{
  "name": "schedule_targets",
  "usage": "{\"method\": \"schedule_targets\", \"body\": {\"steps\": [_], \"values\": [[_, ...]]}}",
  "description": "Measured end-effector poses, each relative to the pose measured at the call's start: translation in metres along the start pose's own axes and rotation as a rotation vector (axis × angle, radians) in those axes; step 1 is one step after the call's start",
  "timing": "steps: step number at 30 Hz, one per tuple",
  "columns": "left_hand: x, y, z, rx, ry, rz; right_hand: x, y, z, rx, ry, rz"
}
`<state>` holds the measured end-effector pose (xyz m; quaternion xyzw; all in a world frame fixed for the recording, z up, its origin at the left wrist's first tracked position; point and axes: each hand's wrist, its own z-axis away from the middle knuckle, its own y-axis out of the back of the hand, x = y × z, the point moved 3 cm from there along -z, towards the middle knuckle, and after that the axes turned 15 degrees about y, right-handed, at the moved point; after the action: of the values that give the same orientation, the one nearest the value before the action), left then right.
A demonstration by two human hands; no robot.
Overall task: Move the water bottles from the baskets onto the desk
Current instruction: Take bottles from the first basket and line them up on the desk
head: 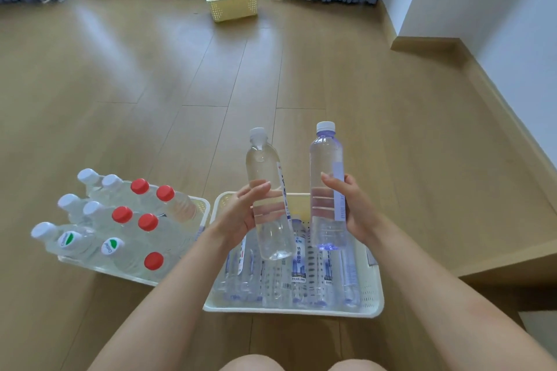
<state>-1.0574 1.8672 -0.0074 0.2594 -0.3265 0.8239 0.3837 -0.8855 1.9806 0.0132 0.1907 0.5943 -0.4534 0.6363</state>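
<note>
My left hand (241,214) grips a clear water bottle with a white cap (265,184), held upright and slightly tilted above the right basket (295,310). My right hand (352,208) grips a taller clear bottle with a purple-tinted neck and white cap (327,159), also upright above that basket. Inside the cream basket lie several bottles with blue-and-white labels (298,268). To the left, a second white basket (199,205) is packed with several upright bottles that have red caps (140,186), white caps and green-marked caps. The desk is not in view.
A small empty yellow basket (230,0) stands far back on the wooden floor near the window and curtains. A low wooden step (470,117) runs along the white wall on the right. My knees show at the bottom edge.
</note>
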Motion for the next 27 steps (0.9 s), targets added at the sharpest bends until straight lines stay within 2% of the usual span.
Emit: {"method": "schedule_targets", "body": {"steps": [8, 22, 27], "values": [[0.096, -0.051, 0.05, -0.007, 0.008, -0.029, -0.112, -0.022, -0.001, 0.058, -0.016, -0.007], [0.338, -0.219, 0.284, -0.069, 0.04, -0.125, -0.465, -0.091, 0.109, 0.178, 0.012, -0.058], [0.395, -0.27, 0.35, -0.116, 0.007, -0.185, -0.558, -0.108, 0.16, 0.243, 0.084, -0.046]]}}
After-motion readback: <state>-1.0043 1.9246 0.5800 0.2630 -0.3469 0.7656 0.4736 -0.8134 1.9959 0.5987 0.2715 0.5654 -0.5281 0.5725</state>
